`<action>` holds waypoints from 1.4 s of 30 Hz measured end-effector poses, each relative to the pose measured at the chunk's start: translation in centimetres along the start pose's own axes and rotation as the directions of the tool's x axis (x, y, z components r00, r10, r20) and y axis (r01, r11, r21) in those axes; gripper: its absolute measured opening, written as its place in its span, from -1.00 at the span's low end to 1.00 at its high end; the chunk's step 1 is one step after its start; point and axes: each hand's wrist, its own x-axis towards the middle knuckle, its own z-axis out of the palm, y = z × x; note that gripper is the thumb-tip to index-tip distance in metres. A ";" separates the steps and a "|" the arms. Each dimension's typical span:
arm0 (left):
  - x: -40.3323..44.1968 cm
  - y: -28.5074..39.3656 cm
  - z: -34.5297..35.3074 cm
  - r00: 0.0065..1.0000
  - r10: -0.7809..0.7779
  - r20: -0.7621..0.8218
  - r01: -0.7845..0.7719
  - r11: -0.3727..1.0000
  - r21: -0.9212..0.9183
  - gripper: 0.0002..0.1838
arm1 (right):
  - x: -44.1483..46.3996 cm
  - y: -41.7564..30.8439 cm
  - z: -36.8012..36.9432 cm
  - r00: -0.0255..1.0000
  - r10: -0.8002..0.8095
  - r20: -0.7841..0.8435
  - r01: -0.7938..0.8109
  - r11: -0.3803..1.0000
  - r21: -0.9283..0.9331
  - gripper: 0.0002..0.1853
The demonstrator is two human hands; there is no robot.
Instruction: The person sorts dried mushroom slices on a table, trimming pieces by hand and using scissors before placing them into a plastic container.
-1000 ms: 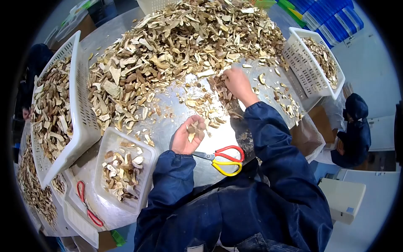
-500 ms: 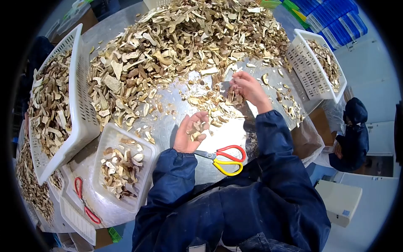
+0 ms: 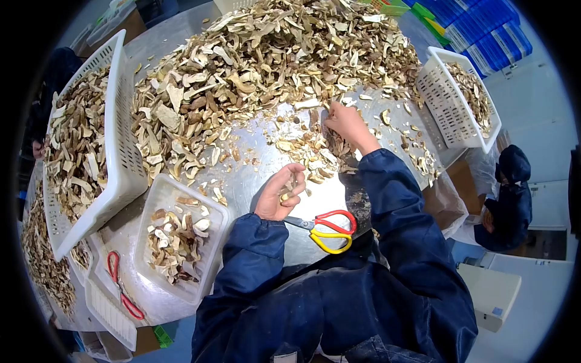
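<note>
My left hand (image 3: 281,192) is palm up with its fingers curled round some dried slices, just above the scissors (image 3: 333,232) with one red and one yellow handle. At the lower edge of the big heap of dried slices (image 3: 260,60), my right hand (image 3: 351,126) points down with its fingers pressed together; what they hold, if anything, is hidden. Small pieces (image 3: 308,154) lie between the two hands on the metal table (image 3: 248,181). A shallow white tray (image 3: 221,242) of slices stands left of my left forearm.
A large white basket of slices (image 3: 115,121) stands at the left and a smaller one (image 3: 433,100) at the right. Red-handled scissors (image 3: 115,272) lie lower left. A person in dark blue (image 3: 511,206) is at the right, and part of another person (image 3: 37,149) shows far left.
My right hand drew back from the heap with fingers loosened, then returned to it with them closed. The fingers of my left hand have curled further, and fewer slices show in it.
</note>
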 end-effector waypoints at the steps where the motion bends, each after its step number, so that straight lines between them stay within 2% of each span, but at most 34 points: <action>1: 0.0 0.0 0.1 1.000 -0.001 -0.005 0.001 1.000 -0.001 -0.64 | -0.1 0.5 -0.1 1.000 0.008 0.000 -0.008 0.999 0.035 -0.69; 3: 0.0 0.1 0.2 1.000 0.001 -0.016 -0.001 1.000 -0.003 -0.65 | -0.2 1.1 -0.2 1.000 0.021 0.003 -0.021 0.995 0.103 -0.67; 7: 0.1 0.0 -0.1 1.000 0.005 -0.031 -0.006 1.000 -0.025 -0.67 | -0.4 0.2 0.1 0.995 0.097 -0.026 -0.098 0.994 -0.056 -0.66; 10: 0.2 -0.1 -0.4 1.000 0.013 -0.028 -0.014 0.999 -0.037 -0.68 | -0.5 0.6 0.0 0.999 -0.026 -0.041 0.025 1.000 -0.004 -0.72; 11: 0.2 -0.1 -0.4 1.000 0.012 -0.023 -0.013 0.999 -0.045 -0.68 | -0.7 0.7 -0.6 0.998 0.057 0.041 -0.068 0.934 0.349 -0.72; 12: 0.2 0.0 -0.5 1.000 0.013 -0.017 -0.014 0.998 -0.053 -0.69 | -0.9 0.9 -1.5 0.984 0.103 0.148 -0.175 0.741 0.648 -0.72; 13: 0.2 0.1 -0.5 1.000 0.012 -0.025 -0.014 0.998 -0.056 -0.69 | -1.2 1.1 -2.2 0.959 0.104 0.264 -0.282 0.450 0.848 -0.72; 14: 0.2 0.1 -0.6 0.999 0.011 -0.034 -0.013 0.998 -0.062 -0.69 | -1.8 1.1 -2.6 0.973 0.005 0.229 -0.227 0.147 0.963 -0.68; 17: 0.3 -0.1 -0.8 0.999 0.013 -0.040 -0.016 0.998 -0.067 -0.68 | -2.9 1.9 -3.2 0.985 -0.022 0.174 -0.175 -0.160 0.971 -0.64; 18: 0.4 -0.2 -0.8 0.999 0.015 -0.036 -0.017 0.998 -0.064 -0.68 | -2.8 2.2 -2.8 0.985 -0.107 0.134 -0.153 -0.192 0.969 -0.62; 21: 0.3 0.0 -0.6 1.000 0.001 -0.011 -0.002 0.995 -0.097 -0.73 | -2.7 1.1 -2.5 0.981 0.039 0.192 -0.167 -0.348 0.923 -0.68; 22: 0.3 0.1 -0.6 1.000 0.000 -0.008 -0.001 0.996 -0.094 -0.73 | -2.1 1.4 -2.1 0.981 0.026 0.194 -0.171 -0.365 0.915 -0.74; 25: 0.2 0.1 -0.4 1.000 0.008 -0.016 -0.009 0.998 -0.067 -0.71 | 0.7 2.2 -1.3 0.938 -0.068 0.339 -0.321 0.189 0.928 -0.76; 26: 0.2 0.0 -0.3 1.000 0.016 -0.022 -0.017 0.999 -0.045 -0.69 | 1.1 0.8 -1.0 0.949 0.085 0.304 -0.312 0.406 0.859 -0.69; 27: 0.2 0.0 -0.2 0.999 0.022 -0.027 -0.023 1.000 -0.021 -0.67 | 1.3 -0.2 -0.4 0.975 0.135 0.176 -0.220 0.679 0.700 -0.68; 28: 0.2 -0.1 -0.1 1.000 0.018 -0.023 -0.018 1.000 -0.018 -0.67 | 1.5 -1.2 0.2 0.990 0.138 0.035 -0.139 0.882 0.451 -0.66; 29: 0.2 -0.1 0.0 1.000 0.016 -0.019 -0.016 1.000 -0.015 -0.67 | 1.7 -2.3 0.5 0.991 0.092 -0.099 -0.077 0.987 0.142 -0.64; 30: 0.2 0.0 0.0 1.000 0.015 -0.017 -0.016 1.000 -0.013 -0.68 | 1.4 -3.9 -0.1 0.987 0.153 -0.044 -0.151 0.987 0.052 -0.56; 33: 0.1 0.1 0.0 1.000 0.017 -0.016 -0.016 1.000 0.002 -0.67 | 2.4 -2.4 1.7 0.996 0.075 0.051 -0.075 0.997 0.008 -0.53; 34: 0.1 0.1 0.0 0.999 0.018 -0.027 -0.018 1.000 0.006 -0.67 | 2.5 -1.3 2.0 0.995 0.039 0.094 -0.067 0.946 0.316 -0.61; 35: 0.1 0.1 0.2 0.999 0.017 -0.038 -0.017 1.000 0.008 -0.67 | 2.2 -1.4 1.2 0.973 0.069 0.221 -0.186 0.803 0.567 -0.64; 36: 0.1 0.1 0.2 0.999 0.015 -0.047 -0.015 1.000 0.009 -0.67 | 1.4 -2.0 0.0 0.935 0.062 0.348 -0.317 0.583 0.748 -0.68; 37: 0.2 0.0 0.2 0.999 0.019 -0.043 -0.019 1.000 0.003 -0.67 | 0.7 -2.3 -0.7 0.887 0.017 0.461 -0.443 0.311 0.841 -0.71; 38: 0.3 0.0 0.1 0.999 0.020 -0.039 -0.020 1.000 -0.003 -0.67 | 0.1 -2.3 -0.5 0.890 0.002 0.457 -0.449 0.192 0.873 -0.81; 41: 0.3 -0.2 0.0 0.998 0.041 -0.057 -0.041 0.999 -0.001 -0.67 | -1.3 -2.1 -0.4 0.900 0.032 0.436 -0.436 0.099 0.894 -0.80; 42: 0.3 -0.2 0.0 0.996 0.054 -0.068 -0.054 0.999 0.004 -0.67 | -1.8 -2.2 -0.6 0.898 -0.010 0.440 -0.439 0.044 0.897 -0.81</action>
